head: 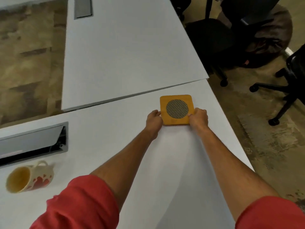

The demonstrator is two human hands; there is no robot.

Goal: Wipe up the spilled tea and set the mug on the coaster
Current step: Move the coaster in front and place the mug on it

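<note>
White, smooth worktop (132,63) fills the view, black office chairs (231,38) off to the right. Both hands on the square orange wooden coaster with its round woven mesh centre (176,110): left hand (154,119) pinches one edge, right hand (198,118) grips the other. Cream ceramic mug with red hearts (29,176) lies tipped over, well apart at left. Risk: it could roll on that slick surface. No spill visible from here.
</note>
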